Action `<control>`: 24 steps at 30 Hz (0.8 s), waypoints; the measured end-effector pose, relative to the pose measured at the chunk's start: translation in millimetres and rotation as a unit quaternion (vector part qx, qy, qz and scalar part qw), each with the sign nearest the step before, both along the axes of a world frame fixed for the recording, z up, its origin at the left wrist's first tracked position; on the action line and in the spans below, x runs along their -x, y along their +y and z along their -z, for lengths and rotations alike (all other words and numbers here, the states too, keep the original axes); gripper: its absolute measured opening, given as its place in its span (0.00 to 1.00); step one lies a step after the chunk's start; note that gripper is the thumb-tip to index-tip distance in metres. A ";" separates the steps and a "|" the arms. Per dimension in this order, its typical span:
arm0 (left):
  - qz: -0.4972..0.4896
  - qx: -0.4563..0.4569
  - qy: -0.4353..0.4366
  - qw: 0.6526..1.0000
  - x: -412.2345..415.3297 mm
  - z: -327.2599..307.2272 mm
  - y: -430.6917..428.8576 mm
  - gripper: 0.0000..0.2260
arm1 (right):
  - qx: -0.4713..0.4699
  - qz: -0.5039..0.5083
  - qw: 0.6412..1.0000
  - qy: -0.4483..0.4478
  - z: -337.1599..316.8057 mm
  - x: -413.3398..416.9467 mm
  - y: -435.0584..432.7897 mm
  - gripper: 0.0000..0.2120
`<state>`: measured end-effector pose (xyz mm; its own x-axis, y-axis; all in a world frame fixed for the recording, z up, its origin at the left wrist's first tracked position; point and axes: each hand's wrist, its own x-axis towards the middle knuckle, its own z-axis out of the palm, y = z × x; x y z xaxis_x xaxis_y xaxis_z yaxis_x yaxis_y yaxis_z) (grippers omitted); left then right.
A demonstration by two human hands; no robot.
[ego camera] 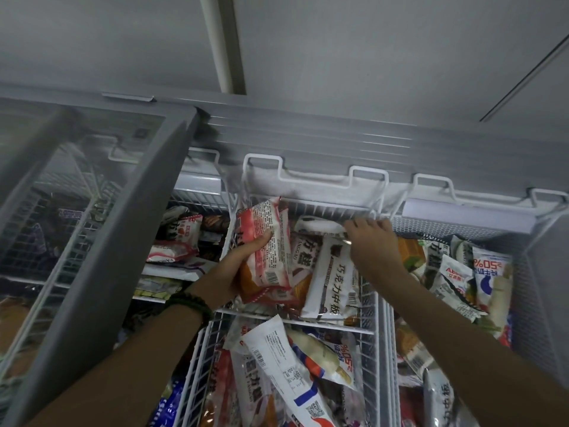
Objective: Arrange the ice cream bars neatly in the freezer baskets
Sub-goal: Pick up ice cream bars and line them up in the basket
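Note:
My left hand grips a stack of red-and-white wrapped ice cream bars, held on edge at the left side of the far white wire basket. My right hand reaches into the same basket, fingers curled down on a white wrapped bar at its back wall. Beside it lies a white bar with dark lettering. The near wire basket holds several mixed bars, a long white one on top.
The sliding glass lid is pushed to the left over more bars. A mesh basket at the right holds several loose packets. The grey freezer rim and a wall lie behind.

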<state>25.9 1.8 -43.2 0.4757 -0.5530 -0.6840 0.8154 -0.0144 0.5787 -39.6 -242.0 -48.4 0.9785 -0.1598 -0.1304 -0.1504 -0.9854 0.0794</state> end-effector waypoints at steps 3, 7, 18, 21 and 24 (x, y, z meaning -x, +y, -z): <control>0.031 -0.026 -0.017 0.999 4.6 3.5 0.8 0.25 | 0.000 0.017 1.000 0.006 -12.0 2.4 1.1 0.21; 0.027 -0.021 -0.014 0.999 10.6 8.9 -3.7 0.25 | -0.189 -0.022 0.977 -0.092 -18.9 1.5 42.1 0.10; 0.074 -0.039 -0.019 0.996 14.4 11.7 -17.6 0.31 | -0.372 0.232 0.894 0.090 18.1 17.1 84.9 0.13; 0.061 -0.049 -0.036 0.996 19.0 12.8 -19.3 0.33 | -0.524 0.298 0.794 0.074 18.3 19.0 75.6 0.06; 0.046 -0.062 -0.043 0.996 21.9 11.0 -16.5 0.34 | -0.618 0.300 0.723 0.070 21.4 23.2 72.4 0.04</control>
